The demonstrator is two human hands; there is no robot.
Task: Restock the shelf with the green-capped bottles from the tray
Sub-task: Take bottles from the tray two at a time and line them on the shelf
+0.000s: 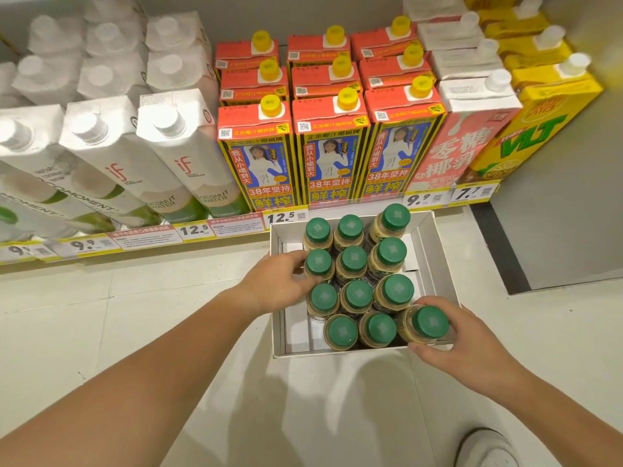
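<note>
The white cardboard tray (pixel 435 251) sat on the pale tiled floor (pixel 135 315) just below the shelf of cartons (pixel 256 143), filled with twelve green-capped bottles (pixel 354 261). The left hand (pixel 276 284) reached over the tray's left wall, its fingers curled around the left bottle of the second row (pixel 318 262). The right hand (pixel 468 345) gripped the near-right corner bottle (pixel 426 325), thumb under its near side and fingers wrapped over its far side.
</note>
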